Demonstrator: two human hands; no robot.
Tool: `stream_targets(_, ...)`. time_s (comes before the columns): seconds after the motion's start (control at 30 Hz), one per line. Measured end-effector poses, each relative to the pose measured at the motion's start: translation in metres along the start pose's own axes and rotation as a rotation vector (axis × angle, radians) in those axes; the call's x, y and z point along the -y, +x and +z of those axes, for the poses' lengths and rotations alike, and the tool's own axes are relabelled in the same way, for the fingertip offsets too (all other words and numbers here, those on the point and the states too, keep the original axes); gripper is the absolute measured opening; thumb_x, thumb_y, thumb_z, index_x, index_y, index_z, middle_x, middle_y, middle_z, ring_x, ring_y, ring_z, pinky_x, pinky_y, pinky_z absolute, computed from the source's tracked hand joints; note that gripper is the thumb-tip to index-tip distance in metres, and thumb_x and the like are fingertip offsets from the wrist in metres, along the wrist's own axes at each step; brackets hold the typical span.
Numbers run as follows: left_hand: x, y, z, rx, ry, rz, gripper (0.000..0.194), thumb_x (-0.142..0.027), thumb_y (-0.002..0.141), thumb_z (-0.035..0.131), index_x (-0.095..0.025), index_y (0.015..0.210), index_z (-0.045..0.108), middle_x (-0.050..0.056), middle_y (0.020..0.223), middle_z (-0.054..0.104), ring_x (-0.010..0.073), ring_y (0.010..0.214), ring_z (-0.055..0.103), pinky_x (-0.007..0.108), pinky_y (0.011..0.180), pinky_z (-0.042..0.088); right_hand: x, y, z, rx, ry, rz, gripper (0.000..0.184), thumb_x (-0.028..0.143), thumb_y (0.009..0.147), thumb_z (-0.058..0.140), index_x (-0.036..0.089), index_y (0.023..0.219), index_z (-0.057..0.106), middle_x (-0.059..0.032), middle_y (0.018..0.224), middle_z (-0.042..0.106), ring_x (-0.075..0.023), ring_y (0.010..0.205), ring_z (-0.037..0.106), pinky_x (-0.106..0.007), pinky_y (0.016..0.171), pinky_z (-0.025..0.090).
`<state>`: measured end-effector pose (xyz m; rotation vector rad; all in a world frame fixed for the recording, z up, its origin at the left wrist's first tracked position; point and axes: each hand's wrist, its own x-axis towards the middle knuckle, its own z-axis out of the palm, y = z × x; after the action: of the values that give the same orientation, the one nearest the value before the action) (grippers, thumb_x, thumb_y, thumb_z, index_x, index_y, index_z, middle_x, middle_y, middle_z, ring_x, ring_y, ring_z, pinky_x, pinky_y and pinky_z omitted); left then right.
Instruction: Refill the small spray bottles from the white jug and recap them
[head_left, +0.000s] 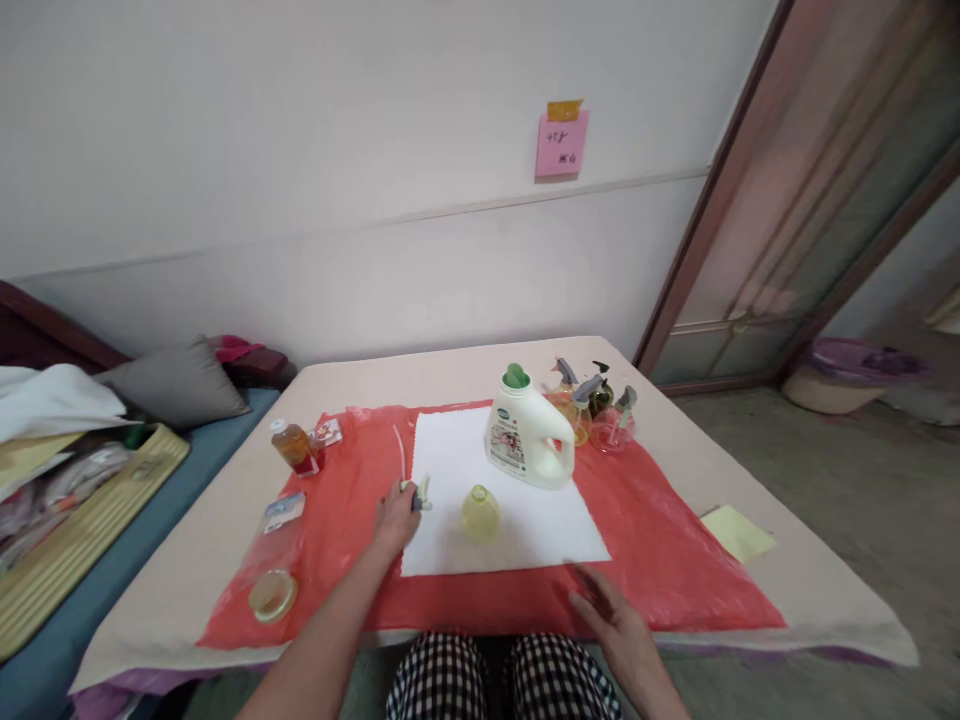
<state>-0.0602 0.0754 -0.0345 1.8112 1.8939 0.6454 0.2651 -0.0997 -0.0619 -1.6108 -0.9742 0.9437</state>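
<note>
My left hand (395,517) is closed around a trigger spray head (420,494), grey and pale, at the left edge of the white sheet (442,555). A pale strip like its dip tube (400,450) extends behind the hand. To the right of that hand stands a small round yellow see-through bottle (480,517) with an uncapped neck. Behind the bottle is a large cream detergent jug (529,445), upright, with a green opening on top. My right hand (604,612) hovers by the table's front edge, fingers apart, holding nothing.
Red plastic sheeting (337,560) covers the table. Several spray bottles (613,430) cluster at the back right. At left lie an amber liquid bottle (296,447), a clear bag (274,540) and a round lid-like piece (272,596). Yellow paper (737,533) lies right.
</note>
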Motion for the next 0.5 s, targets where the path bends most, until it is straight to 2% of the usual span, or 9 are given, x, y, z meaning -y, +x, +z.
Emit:
stream_targets(0.1,-0.007,-0.006,-0.021,-0.096,-0.231,-0.016,0.016,-0.025,0.073,0.064,-0.021,0.089,0.062,0.006,0.102,0.061,0.0227,0.097,0.058,0.037,0.090,0.047,0.007,0.000,0.003,0.019,0.000,-0.019,0.049,0.057,0.066,0.069,0.023,0.100,0.075,-0.0114,0.113,0.076,-0.0352,0.111,0.069,-0.052,0.101,0.054)
stream_targets(0.17,-0.016,-0.016,-0.040,-0.150,-0.384,-0.006,0.024,-0.038,0.078,0.062,-0.020,0.093,0.061,0.005,0.095,0.062,0.0211,0.091,0.059,0.035,0.084,0.050,0.012,0.000,0.005,0.023,0.012,-0.037,0.046,0.056,0.067,0.069,0.023,0.098,0.075,-0.0117,0.111,0.076,-0.0350,0.109,0.070,-0.053,0.100,0.054)
stream_targets(0.23,-0.031,-0.033,-0.061,-0.157,-0.564,0.004,0.038,-0.050,0.083,0.057,-0.019,0.104,0.061,0.005,0.097,0.065,0.0177,0.083,0.061,0.033,0.078,0.052,0.016,-0.001,0.007,0.020,0.030,-0.042,0.044,0.054,0.067,0.069,0.022,0.097,0.075,-0.0127,0.110,0.077,-0.0353,0.107,0.070,-0.054,0.099,0.054)
stream_targets(0.27,-0.039,-0.043,-0.071,-0.150,-0.672,0.005,0.043,-0.054,0.084,0.056,-0.020,0.110,0.060,0.005,0.101,0.066,0.0158,0.080,0.062,0.031,0.075,0.053,0.017,-0.002,0.008,0.019,0.038,-0.040,0.044,0.053,0.067,0.070,0.022,0.097,0.075,-0.0132,0.109,0.077,-0.0355,0.106,0.071,-0.055,0.098,0.054)
stream_targets(0.3,-0.048,-0.054,-0.081,-0.124,-0.935,-0.033,0.046,-0.051,0.078,0.067,-0.020,0.112,0.061,0.006,0.102,0.068,0.0150,0.077,0.063,0.031,0.072,0.054,0.018,-0.002,0.009,0.020,0.045,-0.039,0.043,0.053,0.067,0.070,0.022,0.097,0.075,-0.0134,0.108,0.077,-0.0355,0.106,0.071,-0.055,0.098,0.054)
stream_targets(0.37,-0.067,-0.074,-0.097,-0.054,-1.248,-0.089,0.045,-0.045,0.074,0.076,-0.018,0.108,0.064,0.004,0.091,0.069,0.0130,0.066,0.062,0.026,0.062,0.054,0.018,-0.004,0.011,0.027,0.058,-0.043,0.042,0.052,0.067,0.070,0.023,0.097,0.075,-0.0128,0.107,0.077,-0.0350,0.105,0.071,-0.055,0.097,0.055)
stream_targets(0.43,-0.083,-0.090,-0.107,0.012,-1.390,-0.126,0.040,-0.044,0.075,0.076,-0.017,0.103,0.066,0.004,0.086,0.070,0.0124,0.061,0.061,0.025,0.056,0.053,0.016,-0.006,0.012,0.038,0.066,-0.053,0.040,0.050,0.068,0.069,0.023,0.097,0.075,-0.0121,0.106,0.078,-0.0342,0.104,0.072,-0.055,0.096,0.055)
stream_targets(0.5,-0.094,-0.100,-0.109,0.066,-1.439,-0.153,0.037,-0.044,0.078,0.074,-0.017,0.101,0.066,0.005,0.083,0.071,0.0126,0.058,0.060,0.025,0.053,0.053,0.014,-0.008,0.012,0.047,0.063,-0.057,0.039,0.048,0.070,0.068,0.023,0.099,0.074,-0.0123,0.106,0.078,-0.0336,0.104,0.072,-0.054,0.095,0.056)
